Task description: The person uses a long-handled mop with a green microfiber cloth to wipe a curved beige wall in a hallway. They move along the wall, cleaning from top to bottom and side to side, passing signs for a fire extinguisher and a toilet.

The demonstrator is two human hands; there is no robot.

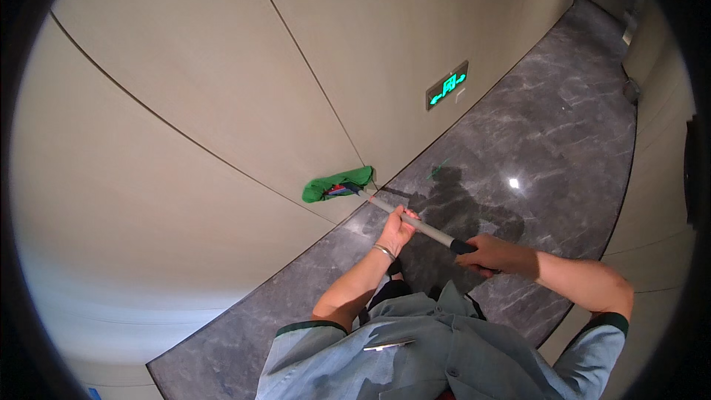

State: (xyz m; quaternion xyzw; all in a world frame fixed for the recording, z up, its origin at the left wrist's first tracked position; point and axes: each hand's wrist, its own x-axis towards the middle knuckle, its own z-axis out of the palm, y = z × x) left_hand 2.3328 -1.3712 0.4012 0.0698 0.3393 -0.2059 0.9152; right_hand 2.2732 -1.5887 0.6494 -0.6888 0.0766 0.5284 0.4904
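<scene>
A flat mop with a green cloth head (pixel 338 184) rests against the beige wall panel (pixel 211 83), low down near the floor edge. Its grey pole (pixel 433 233) runs down and right towards my body. Around the middle of the pole my left hand (pixel 399 228) is closed, with a metal bangle on that wrist. My right hand (pixel 482 256) grips the black end of the pole, close to my chest. A red and blue part shows where the pole meets the mop head.
A lit green exit sign (pixel 447 85) is set low in the wall. Dark grey marble-look floor (pixel 555 122) runs along a corridor between this wall and a curved beige wall (pixel 655 189) on the right. A small dark object (pixel 631 91) stands at that wall's foot.
</scene>
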